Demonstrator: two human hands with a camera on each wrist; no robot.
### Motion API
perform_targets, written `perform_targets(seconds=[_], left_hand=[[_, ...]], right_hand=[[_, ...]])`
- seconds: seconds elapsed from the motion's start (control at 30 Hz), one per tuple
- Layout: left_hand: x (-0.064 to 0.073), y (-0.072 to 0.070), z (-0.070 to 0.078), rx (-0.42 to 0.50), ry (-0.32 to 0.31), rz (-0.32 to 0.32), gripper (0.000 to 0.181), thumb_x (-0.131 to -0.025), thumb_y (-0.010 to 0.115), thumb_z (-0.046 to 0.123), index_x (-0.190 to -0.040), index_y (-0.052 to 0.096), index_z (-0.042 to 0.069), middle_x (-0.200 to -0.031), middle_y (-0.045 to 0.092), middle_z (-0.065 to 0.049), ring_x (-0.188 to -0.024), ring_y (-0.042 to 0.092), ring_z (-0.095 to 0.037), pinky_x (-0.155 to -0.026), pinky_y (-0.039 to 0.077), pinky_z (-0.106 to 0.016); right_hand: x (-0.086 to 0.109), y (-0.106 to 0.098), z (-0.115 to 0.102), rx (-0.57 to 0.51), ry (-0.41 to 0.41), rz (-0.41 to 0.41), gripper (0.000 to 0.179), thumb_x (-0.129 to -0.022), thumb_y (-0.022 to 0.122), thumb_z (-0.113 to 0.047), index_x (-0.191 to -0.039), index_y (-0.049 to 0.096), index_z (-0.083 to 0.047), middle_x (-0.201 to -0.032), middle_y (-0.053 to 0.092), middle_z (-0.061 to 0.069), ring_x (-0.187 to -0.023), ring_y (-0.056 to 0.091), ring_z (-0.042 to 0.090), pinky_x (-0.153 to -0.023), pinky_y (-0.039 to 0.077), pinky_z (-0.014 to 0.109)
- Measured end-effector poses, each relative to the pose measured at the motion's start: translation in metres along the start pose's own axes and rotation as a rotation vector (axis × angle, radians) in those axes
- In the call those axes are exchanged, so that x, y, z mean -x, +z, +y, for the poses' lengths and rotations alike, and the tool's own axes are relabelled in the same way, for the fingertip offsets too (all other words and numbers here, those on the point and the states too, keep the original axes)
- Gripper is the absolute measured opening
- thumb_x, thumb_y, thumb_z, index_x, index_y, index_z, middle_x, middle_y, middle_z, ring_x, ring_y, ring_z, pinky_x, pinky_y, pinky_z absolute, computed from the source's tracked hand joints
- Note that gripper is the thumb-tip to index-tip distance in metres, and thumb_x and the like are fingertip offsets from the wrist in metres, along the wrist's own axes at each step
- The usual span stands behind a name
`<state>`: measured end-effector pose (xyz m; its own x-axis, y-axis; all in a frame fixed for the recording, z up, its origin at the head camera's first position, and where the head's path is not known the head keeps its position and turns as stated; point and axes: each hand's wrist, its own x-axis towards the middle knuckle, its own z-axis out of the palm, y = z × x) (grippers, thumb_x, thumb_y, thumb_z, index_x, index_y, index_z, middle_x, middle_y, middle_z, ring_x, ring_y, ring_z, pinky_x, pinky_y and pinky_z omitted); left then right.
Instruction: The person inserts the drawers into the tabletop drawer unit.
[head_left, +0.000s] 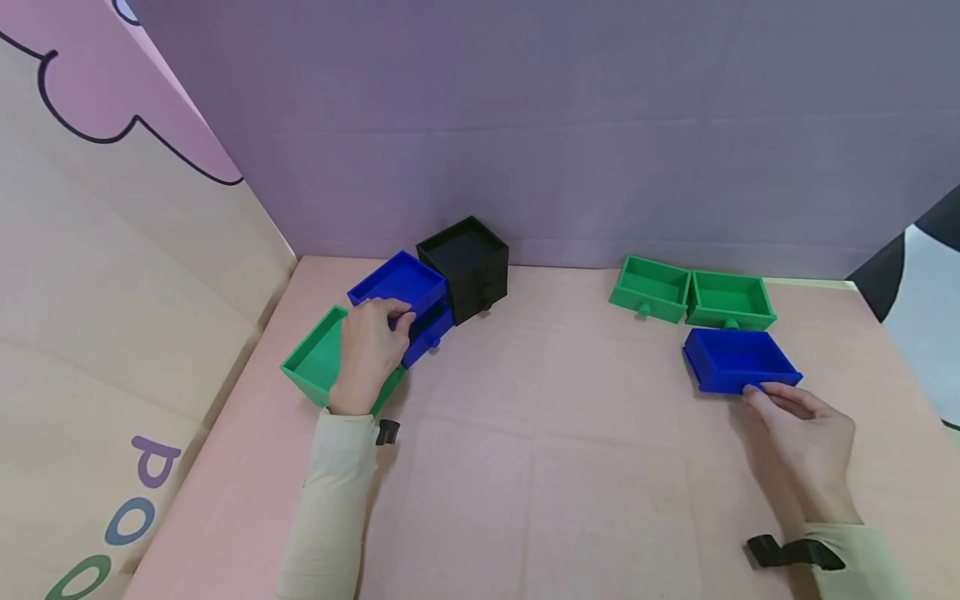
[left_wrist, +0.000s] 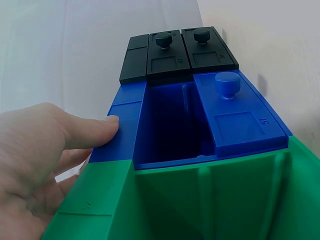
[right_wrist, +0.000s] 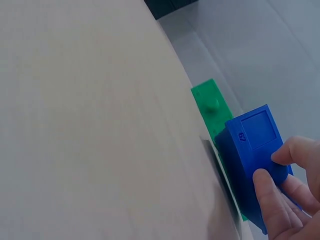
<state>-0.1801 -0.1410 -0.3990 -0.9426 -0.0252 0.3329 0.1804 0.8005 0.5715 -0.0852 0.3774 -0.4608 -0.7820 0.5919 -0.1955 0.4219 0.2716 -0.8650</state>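
Observation:
On the left stand three joined small drawer cabinets: a black one (head_left: 461, 258), a blue one (head_left: 405, 279) and a green one (head_left: 315, 358). My left hand (head_left: 371, 346) grips the blue cabinet's top edge, with the thumb (left_wrist: 95, 131) on its front face. One slot of the blue cabinet gapes dark; beside it sits a closed blue drawer with a round knob (left_wrist: 227, 85). At the right, my right hand (head_left: 806, 433) pinches the knob of a loose blue drawer (head_left: 738, 362), which is held slightly above the table. Nothing lies inside that drawer.
Two green drawers (head_left: 652, 287) (head_left: 731, 298) lie side by side at the table's back right, beyond the blue drawer. A grey-purple cloth wall (head_left: 562, 133) rises behind the pink table (head_left: 540, 467). A printed cloth (head_left: 112, 317) borders the left side.

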Motion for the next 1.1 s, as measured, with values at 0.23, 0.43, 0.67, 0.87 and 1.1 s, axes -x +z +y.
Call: perform_targets(seconds=[0.23, 0.43, 0.67, 0.87, 1.1], left_hand=[[0.0, 0.0, -0.001, -0.003, -0.006, -0.008, 0.021, -0.1, 0.074, 0.014, -0.114, 0.082, 0.001, -0.113, 0.081, -0.019, -0.102, 0.077, -0.038, -0.081, 0.064, -0.048], [0.001, 0.0, 0.0, -0.001, -0.003, -0.004, 0.02, -0.1, 0.074, 0.013, -0.113, 0.082, 0.001, -0.113, 0.081, -0.019, -0.103, 0.076, -0.038, -0.083, 0.064, -0.049], [0.001, -0.001, 0.0, 0.0, -0.005, -0.002, 0.02, -0.1, 0.074, 0.013, -0.114, 0.082, 0.0, -0.113, 0.081, -0.02, -0.104, 0.076, -0.038, -0.085, 0.063, -0.05], [0.0, -0.001, 0.001, 0.0, 0.0, -0.006, 0.021, -0.1, 0.074, 0.014, -0.114, 0.081, 0.0, -0.114, 0.08, -0.02, -0.105, 0.076, -0.038, -0.085, 0.063, -0.05], [0.001, -0.001, 0.001, -0.003, -0.007, -0.006, 0.021, -0.1, 0.074, 0.014, -0.114, 0.082, 0.0, -0.114, 0.08, -0.02, -0.105, 0.076, -0.038, -0.087, 0.063, -0.05]], right_hand=[[0.011, 0.008, -0.002, 0.053, -0.083, -0.025, 0.033, -0.096, 0.08, -0.041, -0.121, 0.075, -0.02, -0.079, 0.061, -0.041, -0.092, 0.056, -0.018, -0.076, 0.043, 0.0], [0.018, 0.015, -0.004, 0.078, -0.125, -0.053, 0.034, -0.097, 0.079, -0.042, -0.12, 0.075, -0.017, -0.08, 0.061, -0.041, -0.09, 0.055, -0.018, -0.074, 0.045, 0.001], [0.026, 0.024, -0.005, 0.1, -0.118, -0.083, 0.046, -0.098, 0.077, -0.043, -0.128, 0.073, -0.009, -0.083, 0.061, -0.04, -0.096, 0.054, -0.014, -0.079, 0.042, 0.002], [0.03, 0.031, -0.008, 0.079, -0.146, -0.107, 0.044, -0.099, 0.077, -0.039, -0.128, 0.072, -0.005, -0.082, 0.063, -0.039, -0.088, 0.059, -0.019, -0.076, 0.048, 0.001], [0.037, 0.042, -0.019, 0.087, -0.196, -0.149, 0.05, -0.1, 0.075, -0.039, -0.132, 0.07, -0.001, -0.086, 0.061, -0.039, -0.087, 0.06, -0.019, -0.076, 0.049, 0.002]])
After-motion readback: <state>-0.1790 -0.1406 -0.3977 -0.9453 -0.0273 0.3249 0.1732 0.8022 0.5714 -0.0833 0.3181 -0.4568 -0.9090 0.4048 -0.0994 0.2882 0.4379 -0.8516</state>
